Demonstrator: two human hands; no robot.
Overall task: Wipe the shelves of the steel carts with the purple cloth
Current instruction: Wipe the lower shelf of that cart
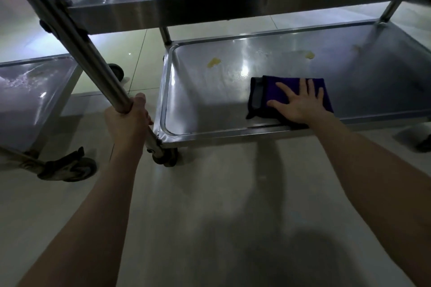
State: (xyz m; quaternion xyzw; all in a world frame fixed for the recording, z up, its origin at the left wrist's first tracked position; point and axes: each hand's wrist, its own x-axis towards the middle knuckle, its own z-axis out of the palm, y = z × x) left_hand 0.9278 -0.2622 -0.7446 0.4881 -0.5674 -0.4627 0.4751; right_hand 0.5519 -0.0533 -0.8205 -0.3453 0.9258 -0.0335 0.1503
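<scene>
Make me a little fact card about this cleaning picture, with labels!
Left hand: gripping the cart post
Right hand: flat on the purple cloth
Cloth: folded, on the bottom shelf, near its front rim
Yellow stains: two, one left, one farther right, both beyond the cloth
Second cart: to the left

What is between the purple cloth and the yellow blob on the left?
Only bare, shiny shelf separates the purple cloth and yellow blob, in the head view.

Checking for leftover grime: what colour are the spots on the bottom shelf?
Yellowish spots on the steel bottom shelf, beyond the purple cloth; head view.
</scene>
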